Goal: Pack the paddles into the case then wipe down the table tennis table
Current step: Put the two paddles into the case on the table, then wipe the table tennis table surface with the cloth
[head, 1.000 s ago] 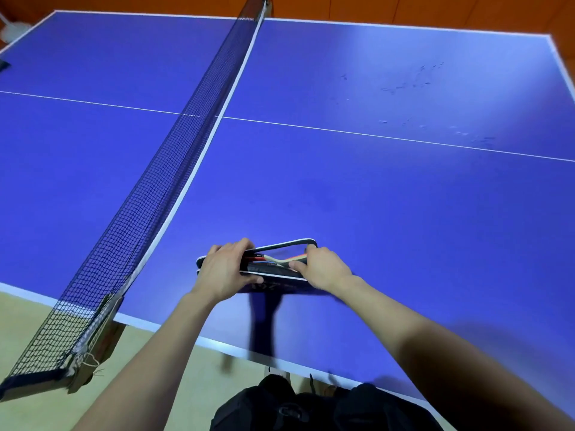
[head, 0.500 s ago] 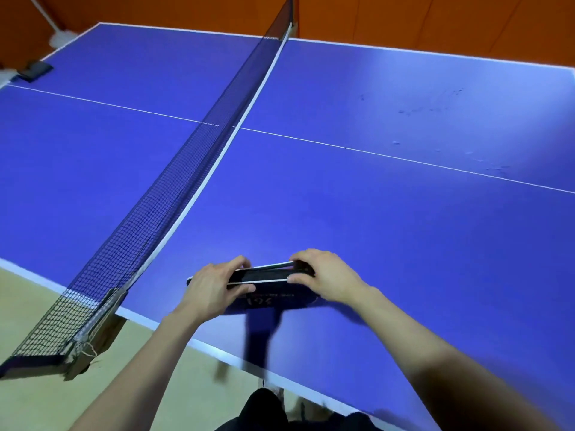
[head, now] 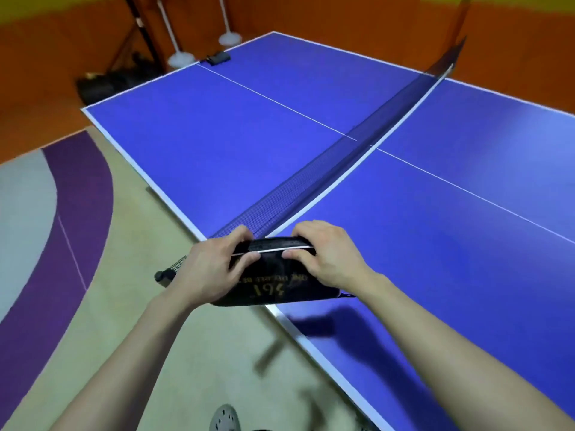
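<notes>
Spreading across the view, the blue table tennis table now shows more of its left half, with the net running away up-right. The black paddle case, gaping on the tabletop a second ago, is closed and raised over the table's near edge beside the net post. Its long axis runs left-right, seam upward. Left hand and right hand each pinch its top rim.
</notes>
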